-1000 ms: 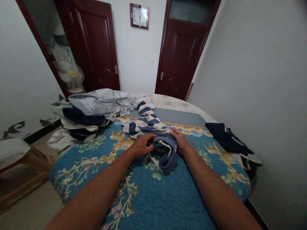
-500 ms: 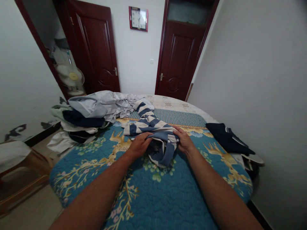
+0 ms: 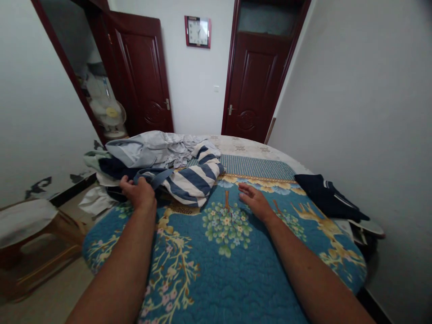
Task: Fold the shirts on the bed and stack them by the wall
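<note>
My left hand (image 3: 139, 192) is closed on one end of a blue and white striped shirt (image 3: 194, 180), over the left side of the table. The shirt stretches away from that hand to the right and back, bunched, with its far end against a pile of pale grey clothes (image 3: 145, 148). My right hand (image 3: 254, 200) holds nothing. Its fingers are apart, just above the teal quilted cover (image 3: 222, 283), to the right of the shirt. The fingertips of my left hand are partly hidden by cloth.
Dark clothes (image 3: 118, 167) lie beneath the pale pile at the left. A folded navy garment (image 3: 324, 195) rests at the right edge of the table. A wooden stool (image 3: 50, 243) stands on the floor at left. White wall (image 3: 364, 99) runs along the right.
My left hand has moved left with the striped shirt, pulling it off the middle of the cover. My right hand has let go of the shirt and opened.
</note>
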A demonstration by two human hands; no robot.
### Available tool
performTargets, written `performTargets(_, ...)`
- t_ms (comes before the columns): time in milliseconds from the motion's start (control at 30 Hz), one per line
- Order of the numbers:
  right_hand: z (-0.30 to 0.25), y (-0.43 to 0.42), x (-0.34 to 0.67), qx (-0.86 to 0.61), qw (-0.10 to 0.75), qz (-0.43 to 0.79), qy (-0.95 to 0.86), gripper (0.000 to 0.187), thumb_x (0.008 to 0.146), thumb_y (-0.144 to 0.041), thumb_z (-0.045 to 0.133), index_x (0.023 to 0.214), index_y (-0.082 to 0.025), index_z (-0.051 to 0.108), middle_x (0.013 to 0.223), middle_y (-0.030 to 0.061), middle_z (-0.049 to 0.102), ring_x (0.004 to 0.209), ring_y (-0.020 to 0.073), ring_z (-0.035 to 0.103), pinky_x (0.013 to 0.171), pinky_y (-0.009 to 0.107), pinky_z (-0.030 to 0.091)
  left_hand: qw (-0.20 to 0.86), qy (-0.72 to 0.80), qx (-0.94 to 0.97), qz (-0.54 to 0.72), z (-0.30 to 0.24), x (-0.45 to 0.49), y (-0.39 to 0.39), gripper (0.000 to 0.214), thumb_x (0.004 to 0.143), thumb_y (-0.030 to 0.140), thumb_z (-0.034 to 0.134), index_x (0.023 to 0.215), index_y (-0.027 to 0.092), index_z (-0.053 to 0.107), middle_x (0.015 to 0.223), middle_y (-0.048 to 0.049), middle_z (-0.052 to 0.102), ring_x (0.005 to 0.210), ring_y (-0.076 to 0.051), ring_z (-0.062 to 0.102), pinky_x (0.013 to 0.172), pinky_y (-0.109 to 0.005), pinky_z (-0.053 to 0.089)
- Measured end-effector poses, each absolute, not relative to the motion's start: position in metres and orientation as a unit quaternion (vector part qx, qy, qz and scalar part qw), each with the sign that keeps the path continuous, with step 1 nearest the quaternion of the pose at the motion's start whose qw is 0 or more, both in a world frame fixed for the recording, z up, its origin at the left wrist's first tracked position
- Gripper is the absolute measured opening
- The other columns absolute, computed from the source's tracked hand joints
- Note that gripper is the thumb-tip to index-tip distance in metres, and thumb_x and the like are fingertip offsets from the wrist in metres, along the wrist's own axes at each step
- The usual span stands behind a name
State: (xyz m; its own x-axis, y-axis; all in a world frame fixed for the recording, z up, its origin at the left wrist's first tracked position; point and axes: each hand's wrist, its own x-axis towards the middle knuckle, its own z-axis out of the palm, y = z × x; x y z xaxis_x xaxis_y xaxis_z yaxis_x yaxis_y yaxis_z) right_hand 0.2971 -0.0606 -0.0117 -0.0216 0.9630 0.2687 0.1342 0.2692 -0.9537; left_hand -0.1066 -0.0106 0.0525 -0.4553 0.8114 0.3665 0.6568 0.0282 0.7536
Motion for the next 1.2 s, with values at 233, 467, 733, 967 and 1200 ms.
performTargets(233,-0.024,-0.060,0.283,-0.471,0.408,0.155,-0.766,0.043,0.090,-0.034,0.067,0.131,-0.021,0.073,0.140,0.0142,0.069,0.134,0.0314,0.062,0.119,0.055,0.045,-0.062,0.638,0.663,0.386,0.044,-0.085,-0.021,0.046,0.104,0.036,0.046,0.137,0.014,0.069,0.135,-0.0201,0.069,0.131,-0.034,0.059,0.114,-0.050,0.039)
performTargets(467,-0.021,-0.063,0.275,-0.474,0.369,0.109,-0.792,0.042,0.093,-0.032,0.063,0.132,-0.019,0.071,0.134,0.0141,0.072,0.127,0.0293,0.066,0.115,0.050,0.050,-0.044,0.550,0.819,0.155,0.030,-0.045,-0.032,0.036,0.088,0.042,0.077,0.120,0.028,0.078,0.120,-0.0121,0.075,0.114,-0.037,0.064,0.093,-0.047,0.046)
performTargets(733,-0.020,-0.062,0.261,-0.467,0.373,0.082,-0.798,0.043,0.094,-0.029,0.062,0.136,-0.020,0.068,0.134,0.0140,0.071,0.126,0.0299,0.066,0.114,0.051,0.050,0.029,0.508,0.797,0.326,0.031,-0.018,-0.026,0.024,0.102,0.024,0.048,0.108,0.017,0.070,0.106,-0.0122,0.073,0.101,-0.027,0.066,0.092,-0.040,0.047)
performTargets(967,-0.018,-0.061,0.218,-0.435,0.408,0.111,-0.795,0.060,0.088,-0.034,0.068,0.145,-0.018,0.058,0.137,0.0171,0.066,0.123,0.0313,0.065,0.106,0.047,0.053,0.260,0.383,0.753,0.468,0.048,0.030,-0.070,0.022,0.105,0.038,0.046,0.104,0.023,0.062,0.095,-0.0017,0.070,0.088,-0.018,0.064,0.083,-0.030,0.050)
performTargets(1200,-0.008,-0.046,0.226,-0.572,0.469,0.157,-0.655,0.037,0.102,-0.038,0.038,0.101,-0.022,0.071,0.096,0.0090,0.076,0.091,0.0261,0.069,0.084,0.037,0.053,0.282,0.390,0.752,0.450,0.047,0.025,-0.069,0.024,0.102,0.042,0.051,0.093,0.023,0.062,0.083,0.0009,0.063,0.079,-0.017,0.058,0.077,-0.029,0.045)
